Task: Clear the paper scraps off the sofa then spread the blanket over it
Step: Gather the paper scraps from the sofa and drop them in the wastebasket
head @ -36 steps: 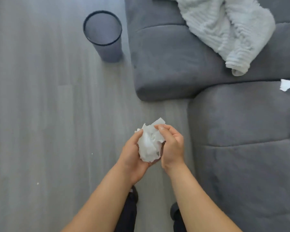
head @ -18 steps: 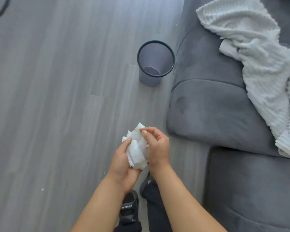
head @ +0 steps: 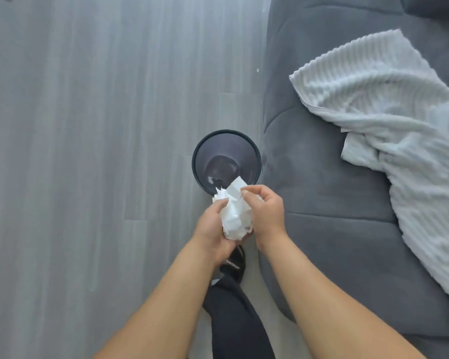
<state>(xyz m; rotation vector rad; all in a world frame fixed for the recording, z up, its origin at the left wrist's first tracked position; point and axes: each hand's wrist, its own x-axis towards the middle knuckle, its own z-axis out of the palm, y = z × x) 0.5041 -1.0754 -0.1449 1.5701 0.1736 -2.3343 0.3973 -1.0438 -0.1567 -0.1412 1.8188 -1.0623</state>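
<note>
A crumpled wad of white paper scraps is pressed between my left hand and my right hand, held just over the near rim of a round dark waste bin. The bin stands on the floor against the grey sofa; a small white bit lies in its bottom. A white ribbed blanket lies bunched on the sofa seat at the right and runs off the right edge of view.
Grey wood-plank floor fills the left half. My leg in dark trousers and a black slipper stand directly below my hands, close to the sofa's front corner. A tiny white speck lies on the floor beside the sofa.
I have walked toward the bin: it went from far ahead to directly under my hands. Both hands kept the paper wad, which now hangs over the bin's rim.
</note>
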